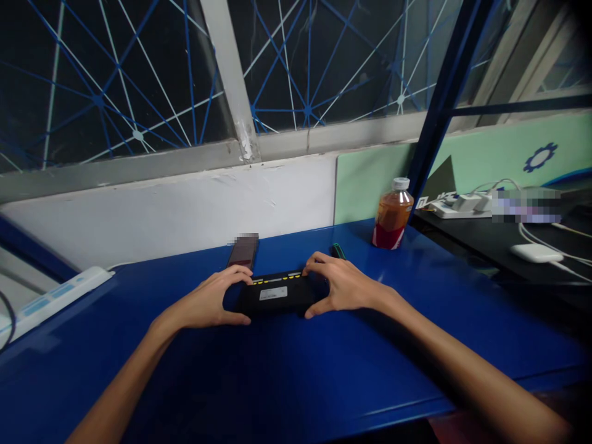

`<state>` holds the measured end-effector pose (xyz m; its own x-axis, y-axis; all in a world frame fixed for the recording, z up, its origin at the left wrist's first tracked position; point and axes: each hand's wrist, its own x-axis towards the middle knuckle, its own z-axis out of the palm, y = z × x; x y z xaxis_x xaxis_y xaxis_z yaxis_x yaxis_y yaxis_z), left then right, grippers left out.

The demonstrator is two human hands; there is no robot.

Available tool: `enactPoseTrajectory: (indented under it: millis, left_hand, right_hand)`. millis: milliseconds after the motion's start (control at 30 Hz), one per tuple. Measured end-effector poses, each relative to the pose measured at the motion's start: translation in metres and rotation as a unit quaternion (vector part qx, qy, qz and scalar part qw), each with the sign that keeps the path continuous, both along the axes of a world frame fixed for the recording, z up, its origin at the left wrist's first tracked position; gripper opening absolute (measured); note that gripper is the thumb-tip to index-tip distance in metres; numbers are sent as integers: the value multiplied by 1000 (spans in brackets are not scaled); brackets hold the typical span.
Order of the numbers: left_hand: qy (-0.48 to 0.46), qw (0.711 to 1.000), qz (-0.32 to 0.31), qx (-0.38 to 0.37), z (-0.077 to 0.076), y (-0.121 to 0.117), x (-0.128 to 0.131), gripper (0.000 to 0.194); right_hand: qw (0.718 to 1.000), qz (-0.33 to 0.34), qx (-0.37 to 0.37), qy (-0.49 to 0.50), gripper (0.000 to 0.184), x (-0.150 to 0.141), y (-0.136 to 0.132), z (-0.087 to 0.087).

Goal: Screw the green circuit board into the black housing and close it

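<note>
A flat black router (pixel 276 305), with a row of yellow ports along its far edge and a white label on top, lies between my two hands over the blue table. At its left end, my left hand (pixel 215 300) has fingers on the far corner and the thumb at the near corner. The right end is gripped by my right hand (pixel 340 283) in the same way, fingers at the far edge and thumb at the near one. Whether the router's underside touches the table is hidden. Beyond my left hand lies a dark flat phone-like object (pixel 244 250), partly blurred out.
Behind my right hand is a small black-and-green object (pixel 338 251). A capped drink bottle (pixel 393 216) stands at the back right of the blue table (pixel 222 394). White power strips lie left (pixel 60 300) and right (pixel 462 206). A wall and windows bound the back.
</note>
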<state>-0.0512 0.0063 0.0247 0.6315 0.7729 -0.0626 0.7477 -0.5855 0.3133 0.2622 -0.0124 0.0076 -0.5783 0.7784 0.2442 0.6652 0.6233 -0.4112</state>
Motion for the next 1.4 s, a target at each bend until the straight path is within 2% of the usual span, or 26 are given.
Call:
enactPoseTrajectory:
  millis: [400,667,833,1067,1400]
  left_hand:
    - [-3,1000,-4,4,-6,0,1,58]
    - [-4,1000,6,1,-10,1,0,60]
    - [-8,1000,8,6,-11,1,0,61]
    - [-15,1000,7,10,-10,2,1,62]
    - [22,1000,6,8,-4,1,6,62]
  right_hand:
    - [1000,6,1,-22,81,2,3,-4]
    - [1000,10,-14,-7,74,3,5,-4]
    - [1000,5,-20,-11,76,3,5,-4]
    - [1000,4,-9,-17,78,1,5,-6]
    - [999,9,-5,-42,75,3,3,1]
